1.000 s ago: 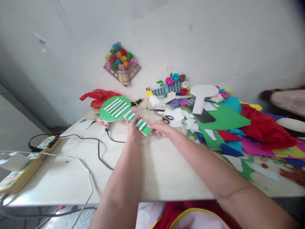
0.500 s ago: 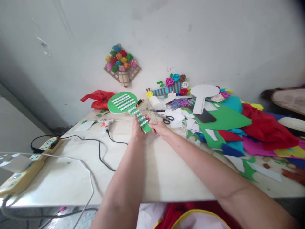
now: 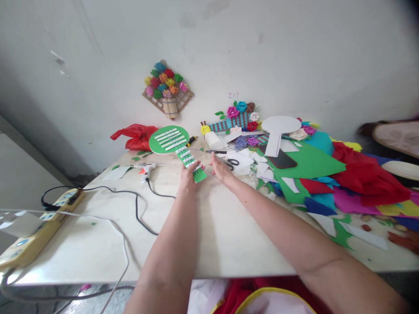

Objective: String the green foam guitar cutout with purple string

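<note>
A green paddle-shaped paper craft with a round head and a straight handle is held tilted above the table. White strips lie in rows across its head and handle. My left hand is closed around the handle near its lower end, thumb on top. Just right of the handle's end, my right hand is apart from it, with its fingers parted and nothing visible in them. Black-handled scissors lie right beside my right hand, partly hidden by it.
A white glue gun lies left, its cord running across the table. A power strip sits at the left edge. White paper scraps, a white paddle shape, a dark phone and coloured sheets cover the right side.
My right hand has let go of the handle's end and moved slightly up and away, its fingers opening. My left thumb has come over the top of the handle.
</note>
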The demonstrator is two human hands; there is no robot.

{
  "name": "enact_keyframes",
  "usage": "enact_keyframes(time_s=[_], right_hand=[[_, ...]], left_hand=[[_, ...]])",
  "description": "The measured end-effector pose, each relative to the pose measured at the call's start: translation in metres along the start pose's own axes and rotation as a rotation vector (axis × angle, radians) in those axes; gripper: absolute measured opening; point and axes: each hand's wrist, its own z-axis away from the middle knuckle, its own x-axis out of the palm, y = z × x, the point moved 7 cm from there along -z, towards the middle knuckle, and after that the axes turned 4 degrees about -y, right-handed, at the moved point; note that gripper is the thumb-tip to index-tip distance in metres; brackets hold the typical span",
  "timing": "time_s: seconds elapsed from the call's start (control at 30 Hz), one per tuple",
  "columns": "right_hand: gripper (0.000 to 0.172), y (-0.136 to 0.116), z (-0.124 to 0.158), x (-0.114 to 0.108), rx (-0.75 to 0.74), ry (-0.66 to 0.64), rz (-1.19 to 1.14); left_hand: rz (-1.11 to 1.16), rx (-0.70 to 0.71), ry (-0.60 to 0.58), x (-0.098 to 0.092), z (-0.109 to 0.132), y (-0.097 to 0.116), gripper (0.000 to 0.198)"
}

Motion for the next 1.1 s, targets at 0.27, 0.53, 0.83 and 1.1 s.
enact_keyframes(time_s=[0.27, 0.53, 0.83, 1.1], right_hand=[[0.059, -0.014, 0.009, -0.013, -0.116, 0.147, 0.031], [0.052, -0.017, 0.008, -0.010, -0.126, 0.055, 0.314], [0.050, -0.026, 0.017, -0.012, -0.242, 0.081, 0.489], [0.040, -0.035, 0.020, -0.006, -0.288, -0.052, 0.593]], left_hand=[[-0.054, -0.003, 0.011, -0.003, -0.002, -0.001, 0.036], [-0.045, -0.004, -0.032, -0.005, -0.007, -0.005, 0.037], [0.040, -0.093, -0.011, -0.004, -0.009, -0.008, 0.052], [0.039, -0.125, -0.063, -0.001, -0.007, -0.008, 0.046]])
